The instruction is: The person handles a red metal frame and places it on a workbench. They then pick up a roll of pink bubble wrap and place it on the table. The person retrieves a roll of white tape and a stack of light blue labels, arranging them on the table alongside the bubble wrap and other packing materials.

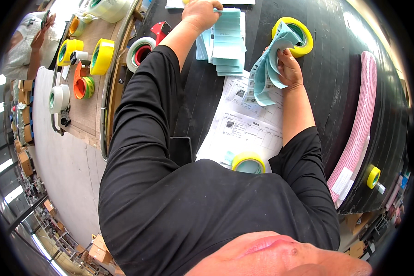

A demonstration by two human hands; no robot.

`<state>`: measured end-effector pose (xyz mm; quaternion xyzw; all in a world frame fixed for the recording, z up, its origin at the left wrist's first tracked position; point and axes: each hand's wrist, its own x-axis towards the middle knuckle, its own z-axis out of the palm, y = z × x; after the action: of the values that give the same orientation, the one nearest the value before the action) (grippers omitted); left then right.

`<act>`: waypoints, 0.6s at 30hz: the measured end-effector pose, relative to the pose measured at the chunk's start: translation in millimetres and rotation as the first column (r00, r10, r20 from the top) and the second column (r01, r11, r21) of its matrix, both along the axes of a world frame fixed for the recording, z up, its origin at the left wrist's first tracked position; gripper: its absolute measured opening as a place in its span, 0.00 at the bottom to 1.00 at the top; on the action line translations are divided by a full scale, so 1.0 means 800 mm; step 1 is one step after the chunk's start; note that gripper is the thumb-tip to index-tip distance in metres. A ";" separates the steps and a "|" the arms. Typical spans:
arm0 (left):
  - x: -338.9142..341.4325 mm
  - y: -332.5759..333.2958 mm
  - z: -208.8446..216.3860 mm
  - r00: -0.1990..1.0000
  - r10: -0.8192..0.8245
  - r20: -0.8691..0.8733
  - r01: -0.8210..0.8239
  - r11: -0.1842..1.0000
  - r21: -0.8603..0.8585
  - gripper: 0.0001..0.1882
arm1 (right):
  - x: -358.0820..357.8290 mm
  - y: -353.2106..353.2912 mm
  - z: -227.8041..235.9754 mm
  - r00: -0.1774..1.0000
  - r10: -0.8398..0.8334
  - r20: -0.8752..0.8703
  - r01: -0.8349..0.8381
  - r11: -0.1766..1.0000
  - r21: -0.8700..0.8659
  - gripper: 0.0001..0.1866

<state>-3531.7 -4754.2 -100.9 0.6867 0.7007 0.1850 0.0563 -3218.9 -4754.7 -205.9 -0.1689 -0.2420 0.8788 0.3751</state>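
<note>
My right hand (290, 70) is closed around a curled bunch of light blue label sheets (265, 69), held just in front of a yellow tape roll (309, 42). At the far side of the dark table, my left hand (201, 15) has its fingers bent over the top edge of a fanned stack of light blue labels (228, 39). Its fingertips are partly hidden. Printed white forms (248, 120) lie beneath the right hand's labels and run toward my body. On their near end rests another yellow-rimmed tape roll (248, 158).
A red tape dispenser (160, 30) and a white roll (138, 53) stand left of my arm. More tape rolls (102, 56) sit on a side cart (91, 117). A long pink-patterned roll (359, 115) lies along the right side. Another person (25, 46) stands at far left.
</note>
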 end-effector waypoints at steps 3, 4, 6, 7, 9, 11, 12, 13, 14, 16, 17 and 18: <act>-0.012 0.006 -0.021 0.999 -0.031 -0.010 0.032 0.991 0.129 0.10 | -0.005 -0.004 0.007 0.999 -0.035 0.003 0.035 0.999 0.007 0.17; -0.009 0.006 -0.016 0.998 -0.023 0.051 0.019 0.996 0.092 0.09 | -0.003 -0.002 0.004 1.000 -0.010 -0.030 0.011 1.000 0.014 0.17; -0.003 0.005 -0.006 0.985 0.003 0.170 -0.006 1.000 0.018 0.08 | 0.001 0.004 -0.005 0.995 0.044 -0.095 -0.041 0.999 0.031 0.17; -0.002 0.004 -0.005 0.986 -0.042 0.163 0.026 0.995 0.097 0.08 | 0.001 0.002 -0.002 0.997 0.026 -0.079 -0.023 0.999 0.037 0.17; 0.001 0.001 -0.004 0.982 -0.127 0.139 0.088 0.963 0.254 0.08 | -0.002 -0.003 0.004 0.999 -0.008 -0.048 0.010 0.999 0.050 0.18; 0.020 -0.006 0.023 0.982 -0.175 0.076 0.138 0.925 0.354 0.08 | -0.004 -0.006 0.007 0.995 -0.103 -0.010 0.104 0.992 0.074 0.20; 0.029 -0.006 0.031 0.979 -0.197 0.045 0.163 0.901 0.402 0.08 | -0.006 -0.008 0.009 0.988 -0.151 0.009 0.150 0.985 0.088 0.21; 0.031 -0.005 0.030 0.954 -0.169 0.248 0.123 0.974 0.190 0.08 | -0.014 -0.012 0.020 0.993 -0.115 -0.018 0.116 0.989 0.092 0.22; 0.037 -0.005 0.034 0.945 -0.219 0.244 0.178 0.968 0.179 0.09 | -0.021 -0.017 0.036 0.996 -0.085 -0.042 0.088 0.991 0.095 0.23; 0.055 -0.001 0.038 0.912 -0.316 0.263 0.273 0.944 0.188 0.10 | -0.025 -0.023 0.051 0.997 -0.062 -0.044 0.066 0.992 0.112 0.27; 0.067 0.002 0.039 0.918 -0.307 0.250 0.277 0.949 0.151 0.10 | -0.022 -0.021 0.041 0.995 -0.096 -0.034 0.100 0.987 0.125 0.27; 0.077 0.005 0.039 0.918 -0.310 0.247 0.288 0.950 0.121 0.10 | -0.016 -0.016 0.022 0.991 -0.131 -0.024 0.134 0.981 0.138 0.27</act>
<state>-3470.3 -4750.4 -69.5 0.7569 0.5657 0.2921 0.1479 -3231.3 -4767.5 -188.1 -0.1513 -0.2882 0.8340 0.4455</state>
